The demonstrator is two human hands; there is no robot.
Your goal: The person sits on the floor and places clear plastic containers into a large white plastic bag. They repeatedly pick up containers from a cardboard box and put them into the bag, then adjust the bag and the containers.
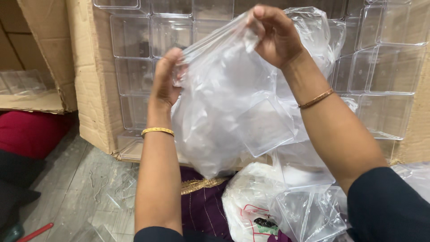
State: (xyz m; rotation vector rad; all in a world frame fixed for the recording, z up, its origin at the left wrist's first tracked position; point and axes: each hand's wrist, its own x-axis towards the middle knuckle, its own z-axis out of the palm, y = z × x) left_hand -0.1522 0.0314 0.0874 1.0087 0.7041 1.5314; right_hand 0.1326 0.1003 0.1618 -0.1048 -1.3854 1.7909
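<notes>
Both hands pinch the mouth of a clear bag (224, 112), holding it up in front of a big carton. Her left hand (166, 78) grips the bag's left edge, fingers curled shut on the plastic; the right hand (273, 33) is raised higher, thumb and fingertips pressed together on a bunched bit of the rim. A gold bangle (157, 131) sits on the left wrist and a thinner one (316, 98) on the right.

Inside the bag lies one clear box (264, 127), square and see-through, tilted with a corner pointing down and resting against the bag's right side. The bag hangs slack below it, its bottom just above the lap.

Behind stands the carton (92, 89), lying open toward us, packed with rows of the same clear boxes (134, 38) stacked edge to edge up to its left wall and on toward the right wall. Under the right forearm more clear boxes in loose bags (302, 172) are heaped, touching a white printed bag (251, 206) near the lower edge. Purple cloth with gold trim (201, 201) shows between the arms. At the left, another carton (40, 27) holds clear plastic pieces, and a red stick (36, 231) lies on the grey floor (85, 179) by the bottom left corner.
</notes>
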